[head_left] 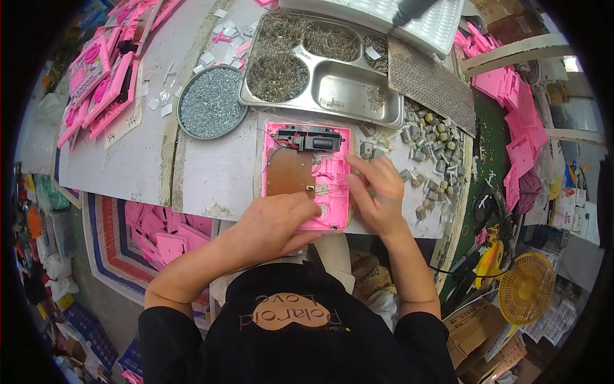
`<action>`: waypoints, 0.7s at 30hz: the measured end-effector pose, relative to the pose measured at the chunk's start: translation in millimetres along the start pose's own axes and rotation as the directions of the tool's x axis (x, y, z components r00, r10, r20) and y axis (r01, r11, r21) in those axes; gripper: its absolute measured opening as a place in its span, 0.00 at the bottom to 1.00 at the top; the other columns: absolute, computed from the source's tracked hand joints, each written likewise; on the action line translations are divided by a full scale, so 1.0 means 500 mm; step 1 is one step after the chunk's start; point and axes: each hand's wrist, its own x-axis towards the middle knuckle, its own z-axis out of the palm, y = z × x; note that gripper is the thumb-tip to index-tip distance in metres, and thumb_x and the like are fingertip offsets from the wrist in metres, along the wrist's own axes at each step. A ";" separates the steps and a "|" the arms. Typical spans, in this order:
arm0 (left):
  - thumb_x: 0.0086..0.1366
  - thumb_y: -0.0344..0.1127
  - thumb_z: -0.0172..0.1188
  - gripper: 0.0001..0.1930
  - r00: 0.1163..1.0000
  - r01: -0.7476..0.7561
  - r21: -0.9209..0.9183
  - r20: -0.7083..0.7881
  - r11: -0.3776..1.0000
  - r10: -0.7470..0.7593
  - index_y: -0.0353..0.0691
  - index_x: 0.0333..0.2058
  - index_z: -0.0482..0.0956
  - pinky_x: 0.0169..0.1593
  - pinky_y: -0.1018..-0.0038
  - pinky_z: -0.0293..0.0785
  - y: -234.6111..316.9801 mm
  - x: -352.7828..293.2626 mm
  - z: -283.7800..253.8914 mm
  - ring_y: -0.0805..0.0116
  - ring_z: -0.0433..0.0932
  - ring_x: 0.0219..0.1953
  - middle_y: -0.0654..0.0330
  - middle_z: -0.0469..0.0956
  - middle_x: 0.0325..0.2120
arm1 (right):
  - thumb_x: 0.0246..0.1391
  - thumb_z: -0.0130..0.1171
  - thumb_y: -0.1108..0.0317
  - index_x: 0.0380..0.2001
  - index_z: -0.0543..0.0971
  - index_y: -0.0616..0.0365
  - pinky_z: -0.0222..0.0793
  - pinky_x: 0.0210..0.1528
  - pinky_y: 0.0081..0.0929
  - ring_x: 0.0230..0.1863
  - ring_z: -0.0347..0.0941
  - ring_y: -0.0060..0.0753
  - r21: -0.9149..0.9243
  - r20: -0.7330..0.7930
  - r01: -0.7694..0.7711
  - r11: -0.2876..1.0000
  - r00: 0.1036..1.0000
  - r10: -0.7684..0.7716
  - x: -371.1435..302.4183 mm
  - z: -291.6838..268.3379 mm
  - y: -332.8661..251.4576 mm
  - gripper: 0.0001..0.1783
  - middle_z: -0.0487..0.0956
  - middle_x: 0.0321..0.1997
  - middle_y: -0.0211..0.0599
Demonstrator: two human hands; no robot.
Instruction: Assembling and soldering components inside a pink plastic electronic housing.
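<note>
A pink plastic casing (346,221) lies open side up in front of me. Inside it are a black plastic module (311,139), thin wires and a brown circuit board (288,171). My left hand (279,219) is closed on the casing's lower end, fingers bent over the interior and thumb along the near edge. The fingers partly cover the board's near end. At the casing's right wall is my right hand (382,192), with thumb and index fingertips apart. No part shows between them, though something tiny could be hidden.
A steel compartment tray (312,109) of small springs stands beyond the casing. Left of it is a round dish (213,102) of screws. Small grey motor-like parts (438,150) are spread at right. Pink casings (96,80) pile up far left. A yellow fan (526,289) stands lower right.
</note>
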 end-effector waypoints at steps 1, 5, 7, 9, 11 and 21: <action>0.59 0.37 0.70 0.13 0.993 0.066 -0.070 -0.090 0.995 -0.072 0.39 0.40 0.81 0.37 0.63 0.77 0.009 0.002 0.009 0.54 0.79 0.35 0.56 0.76 0.33 | 0.51 0.70 0.68 0.42 0.86 0.58 0.66 0.35 0.36 0.29 0.68 0.40 0.047 -0.008 -0.003 0.999 1.000 0.004 -0.011 -0.003 -0.009 0.14 0.75 0.27 0.35; 0.59 0.34 0.69 0.10 0.988 0.027 0.107 -0.152 0.994 -0.011 0.39 0.37 0.81 0.36 0.64 0.77 0.017 0.018 0.036 0.56 0.79 0.33 0.57 0.76 0.32 | 0.51 0.66 0.73 0.45 0.85 0.58 0.64 0.36 0.37 0.30 0.69 0.39 0.180 0.060 0.194 0.964 0.976 -0.208 -0.003 -0.021 -0.079 0.15 0.75 0.28 0.34; 0.59 0.34 0.67 0.07 0.988 -0.042 0.203 -0.134 0.978 0.071 0.40 0.34 0.80 0.34 0.65 0.77 -0.001 0.010 0.049 0.59 0.79 0.32 0.58 0.74 0.30 | 0.52 0.65 0.70 0.46 0.85 0.57 0.64 0.40 0.37 0.33 0.69 0.39 0.000 0.100 0.185 0.983 0.978 -0.184 0.021 -0.013 -0.063 0.16 0.75 0.30 0.33; 0.59 0.32 0.68 0.07 0.993 -0.063 0.215 -0.085 0.975 0.083 0.40 0.35 0.82 0.34 0.65 0.77 -0.003 0.001 0.044 0.59 0.79 0.31 0.59 0.76 0.30 | 0.54 0.64 0.62 0.49 0.84 0.56 0.61 0.48 0.38 0.41 0.67 0.39 -0.133 0.203 0.147 0.980 0.972 -0.118 0.035 -0.002 -0.055 0.20 0.74 0.33 0.30; 0.59 0.32 0.69 0.06 0.994 -0.081 0.216 -0.061 0.973 0.096 0.40 0.35 0.83 0.33 0.65 0.76 -0.006 -0.006 0.041 0.59 0.79 0.31 0.60 0.77 0.31 | 0.55 0.63 0.59 0.50 0.84 0.56 0.60 0.49 0.40 0.42 0.67 0.39 -0.246 0.244 0.173 0.954 0.963 -0.112 0.043 0.004 -0.063 0.21 0.74 0.35 0.31; 0.56 0.30 0.72 0.08 0.962 -0.222 0.194 -0.114 0.956 0.247 0.41 0.35 0.84 0.31 0.67 0.72 -0.030 -0.043 0.022 0.63 0.77 0.28 0.62 0.77 0.29 | 0.49 0.67 0.39 0.50 0.84 0.55 0.59 0.52 0.44 0.45 0.65 0.43 -0.288 0.293 0.161 0.944 0.953 -0.072 0.021 -0.005 -0.072 0.34 0.72 0.39 0.35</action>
